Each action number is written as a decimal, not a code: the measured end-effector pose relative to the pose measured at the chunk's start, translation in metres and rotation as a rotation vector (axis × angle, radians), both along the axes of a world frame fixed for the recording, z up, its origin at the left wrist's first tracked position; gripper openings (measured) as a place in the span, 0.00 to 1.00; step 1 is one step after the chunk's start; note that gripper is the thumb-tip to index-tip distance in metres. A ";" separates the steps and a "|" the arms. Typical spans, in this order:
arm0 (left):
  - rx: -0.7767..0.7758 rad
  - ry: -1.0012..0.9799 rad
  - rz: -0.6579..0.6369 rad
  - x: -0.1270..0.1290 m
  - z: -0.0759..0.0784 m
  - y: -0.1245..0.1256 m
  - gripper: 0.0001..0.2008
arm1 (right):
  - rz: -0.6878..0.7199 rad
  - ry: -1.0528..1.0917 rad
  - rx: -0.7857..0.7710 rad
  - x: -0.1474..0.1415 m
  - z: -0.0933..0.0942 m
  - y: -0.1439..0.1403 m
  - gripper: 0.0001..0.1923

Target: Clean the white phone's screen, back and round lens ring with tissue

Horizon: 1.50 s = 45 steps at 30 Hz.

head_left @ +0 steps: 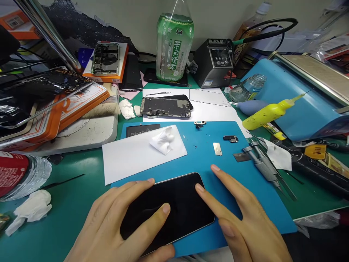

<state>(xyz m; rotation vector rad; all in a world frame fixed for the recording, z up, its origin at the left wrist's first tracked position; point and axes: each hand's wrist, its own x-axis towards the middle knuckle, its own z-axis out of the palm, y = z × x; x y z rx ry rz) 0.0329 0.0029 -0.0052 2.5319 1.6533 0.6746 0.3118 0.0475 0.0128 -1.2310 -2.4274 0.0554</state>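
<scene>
Black phone is laid screen-up, dark, on the near part of the blue mat, tilted so its far end points up-right. It is pinned from both sides: left hand is spread flat over the phone's left half, fingers extended and slightly apart, index tip at the far-left corner, another fingertip on the glass, thumb tucked along the near edge; nothing is gripped. Right hand is held open too, one fingertip pressed on the phone's far-right corner, another extended past it onto the mat, thumb beside the right edge; nothing is gripped. Beyond the phone, a white sheet with a crumpled wipe is seen, overlapping the mat's far-left part. Small metal plate and a small black component are placed on the mat, far-right of the phone; tweezers are laid at the mat's right edge. Further beyond the phone, an opened phone chassis is set on white paper, with a green bottle behind it. Yellow squeeze bottle is lying well to the far right of the phone.
</scene>
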 end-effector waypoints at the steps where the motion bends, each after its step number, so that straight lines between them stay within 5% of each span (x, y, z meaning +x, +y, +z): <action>1: -0.001 0.006 -0.001 0.000 0.000 0.000 0.15 | -0.018 0.007 -0.006 0.000 -0.001 -0.002 0.24; 6: -0.007 0.041 -0.001 -0.001 0.001 0.000 0.16 | -0.142 0.147 -0.053 0.000 0.000 -0.009 0.24; 11: -0.017 0.027 -0.014 -0.002 0.000 -0.001 0.16 | -0.032 0.022 0.035 -0.005 0.001 -0.012 0.25; 17: 0.003 0.027 -0.042 -0.004 -0.002 0.000 0.16 | -0.098 -0.054 0.037 -0.013 -0.009 -0.016 0.26; 27: 0.011 0.014 -0.009 -0.005 0.000 0.001 0.15 | -0.188 0.017 0.046 -0.029 -0.018 -0.018 0.26; 34: 0.027 0.040 -0.064 -0.008 0.001 0.002 0.20 | -0.110 0.202 -0.065 -0.010 -0.008 -0.028 0.24; 45: -0.020 -0.037 -0.023 -0.004 0.002 -0.002 0.17 | -0.135 0.040 0.098 -0.026 -0.007 -0.014 0.23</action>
